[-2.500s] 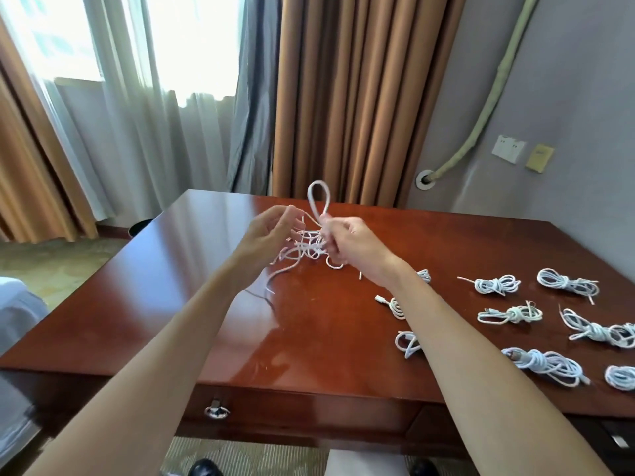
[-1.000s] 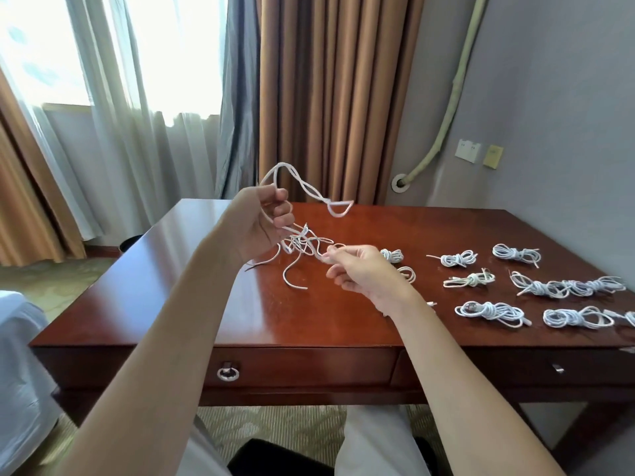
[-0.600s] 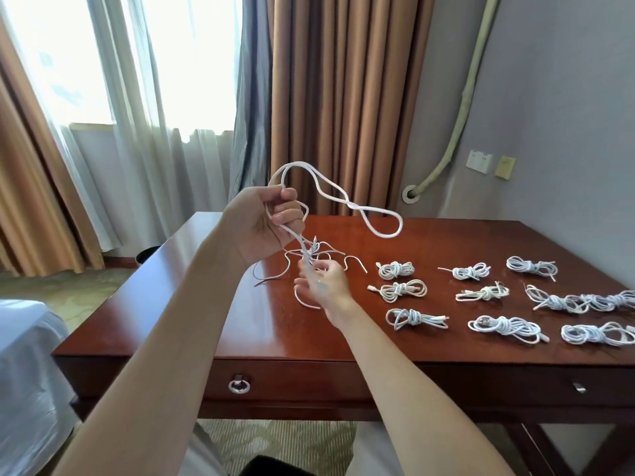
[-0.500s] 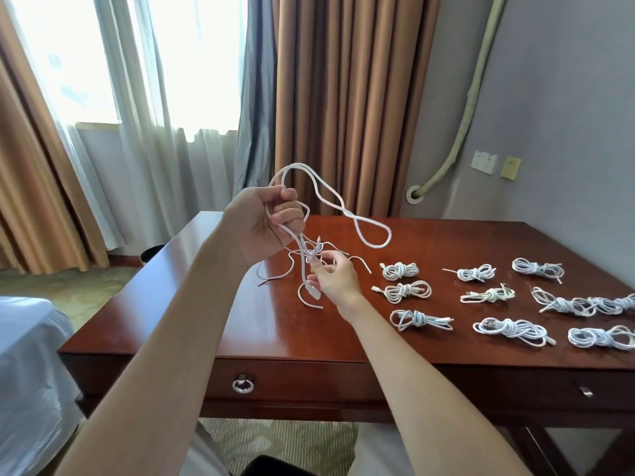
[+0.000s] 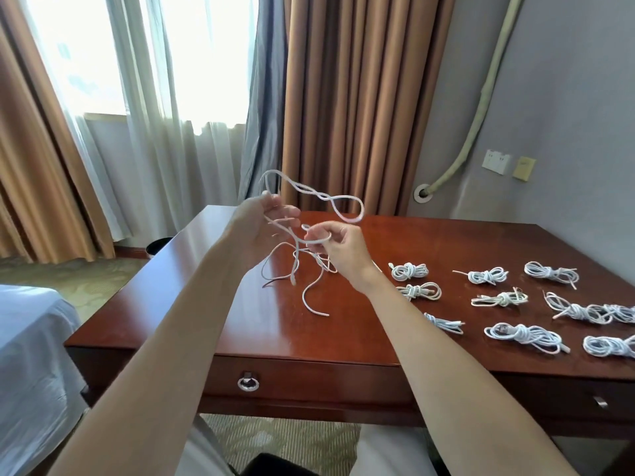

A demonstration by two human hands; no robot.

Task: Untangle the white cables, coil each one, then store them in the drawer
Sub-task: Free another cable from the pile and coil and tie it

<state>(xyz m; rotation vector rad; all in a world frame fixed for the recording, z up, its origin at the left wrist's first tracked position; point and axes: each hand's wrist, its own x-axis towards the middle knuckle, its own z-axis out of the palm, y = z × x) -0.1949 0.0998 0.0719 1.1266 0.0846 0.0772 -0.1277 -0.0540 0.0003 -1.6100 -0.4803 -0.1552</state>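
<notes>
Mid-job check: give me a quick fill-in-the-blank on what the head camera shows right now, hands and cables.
1. Both hands hold the tangled cable above the ____.
2. The coiled cables lie on the person's ____ side of the desk.
3. The drawer with the ring pull is ____.

Missing words: desk; right; closed
</notes>
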